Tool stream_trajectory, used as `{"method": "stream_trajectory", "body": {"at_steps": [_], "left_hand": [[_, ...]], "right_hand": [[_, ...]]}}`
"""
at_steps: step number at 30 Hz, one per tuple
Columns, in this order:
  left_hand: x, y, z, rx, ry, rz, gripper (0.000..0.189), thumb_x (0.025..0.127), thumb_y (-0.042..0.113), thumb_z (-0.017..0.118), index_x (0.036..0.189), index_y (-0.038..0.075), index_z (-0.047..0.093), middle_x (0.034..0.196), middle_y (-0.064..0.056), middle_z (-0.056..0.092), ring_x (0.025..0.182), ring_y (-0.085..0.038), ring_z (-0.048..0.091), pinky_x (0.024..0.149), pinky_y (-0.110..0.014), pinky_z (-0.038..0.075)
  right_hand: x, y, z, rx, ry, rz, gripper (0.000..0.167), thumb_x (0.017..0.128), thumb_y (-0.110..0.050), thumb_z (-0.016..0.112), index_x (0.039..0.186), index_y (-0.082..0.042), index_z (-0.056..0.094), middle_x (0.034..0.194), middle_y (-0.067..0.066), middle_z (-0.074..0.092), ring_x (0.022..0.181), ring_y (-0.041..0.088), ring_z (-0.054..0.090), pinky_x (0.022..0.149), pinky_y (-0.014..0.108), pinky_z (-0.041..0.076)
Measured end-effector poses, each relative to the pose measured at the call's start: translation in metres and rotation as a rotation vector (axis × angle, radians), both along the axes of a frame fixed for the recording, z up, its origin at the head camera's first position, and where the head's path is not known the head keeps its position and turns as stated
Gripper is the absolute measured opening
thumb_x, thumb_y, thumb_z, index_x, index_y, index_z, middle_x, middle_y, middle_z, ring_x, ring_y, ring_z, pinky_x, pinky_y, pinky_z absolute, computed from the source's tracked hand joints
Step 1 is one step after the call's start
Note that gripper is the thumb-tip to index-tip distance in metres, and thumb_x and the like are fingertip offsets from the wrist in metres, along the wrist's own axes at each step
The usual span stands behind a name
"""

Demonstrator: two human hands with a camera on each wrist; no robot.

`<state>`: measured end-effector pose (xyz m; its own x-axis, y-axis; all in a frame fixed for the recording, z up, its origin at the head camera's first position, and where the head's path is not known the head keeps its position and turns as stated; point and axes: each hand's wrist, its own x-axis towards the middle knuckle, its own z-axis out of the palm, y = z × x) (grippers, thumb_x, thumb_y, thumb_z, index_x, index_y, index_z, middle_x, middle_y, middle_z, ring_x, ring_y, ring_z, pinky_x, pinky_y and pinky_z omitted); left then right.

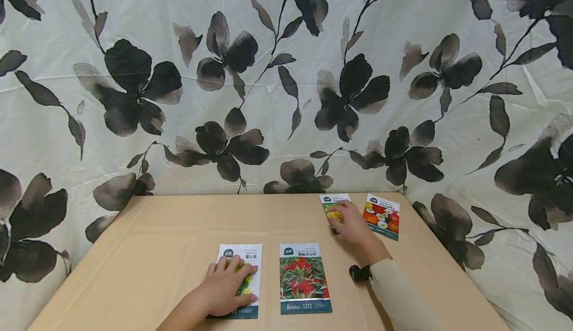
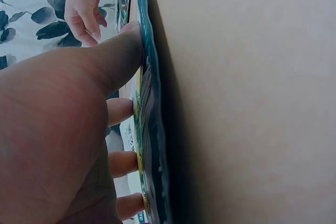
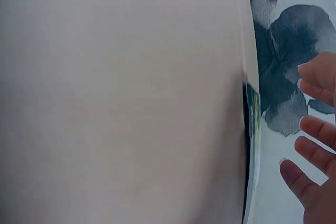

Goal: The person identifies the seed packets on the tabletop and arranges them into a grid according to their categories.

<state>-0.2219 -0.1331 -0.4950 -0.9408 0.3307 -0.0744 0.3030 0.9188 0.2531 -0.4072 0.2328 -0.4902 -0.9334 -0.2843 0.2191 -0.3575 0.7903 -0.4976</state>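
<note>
A floral cloth (image 1: 291,102) backs the tan tabletop (image 1: 179,241). In front, the left hand (image 1: 226,286) spreads its fingers on a dandelion seed packet (image 1: 246,252); the right hand (image 1: 352,222), fingers parted, hovers over a yellow-flowered packet (image 1: 329,206) farther back. Both point lengthwise away, titles far.

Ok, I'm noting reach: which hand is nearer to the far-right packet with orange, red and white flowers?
Right. The right hand is over the yellow-flower packet, just left of the far-right packet. The left hand is farther away, on the front-left packet.
</note>
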Motion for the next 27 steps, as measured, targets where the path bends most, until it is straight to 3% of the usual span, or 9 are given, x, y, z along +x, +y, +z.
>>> {"method": "stream_trajectory", "body": {"at_steps": [12,27], "left_hand": [[0.001,0.001,0.003,0.009,-0.007,0.002,0.07,0.084,0.066,0.071,0.142,0.029,0.059,0.13,-0.006,0.051,0.108,-0.029,0.04,0.09,-0.057,0.035],[-0.007,-0.001,0.004,0.017,-0.021,-0.004,0.07,0.084,0.067,0.07,0.143,0.029,0.058,0.132,-0.006,0.051,0.107,-0.028,0.04,0.088,-0.055,0.034]], "right_hand": [[-0.018,0.015,-0.001,0.115,-0.028,0.047,0.041,0.098,-0.023,0.069,0.137,-0.01,0.064,0.158,0.021,0.04,0.143,0.045,0.039,0.114,0.063,0.038],[-0.045,0.014,-0.004,0.205,-0.099,0.081,0.047,0.1,-0.031,0.065,0.144,-0.014,0.06,0.161,0.023,0.037,0.146,0.049,0.035,0.115,0.065,0.034]]}}
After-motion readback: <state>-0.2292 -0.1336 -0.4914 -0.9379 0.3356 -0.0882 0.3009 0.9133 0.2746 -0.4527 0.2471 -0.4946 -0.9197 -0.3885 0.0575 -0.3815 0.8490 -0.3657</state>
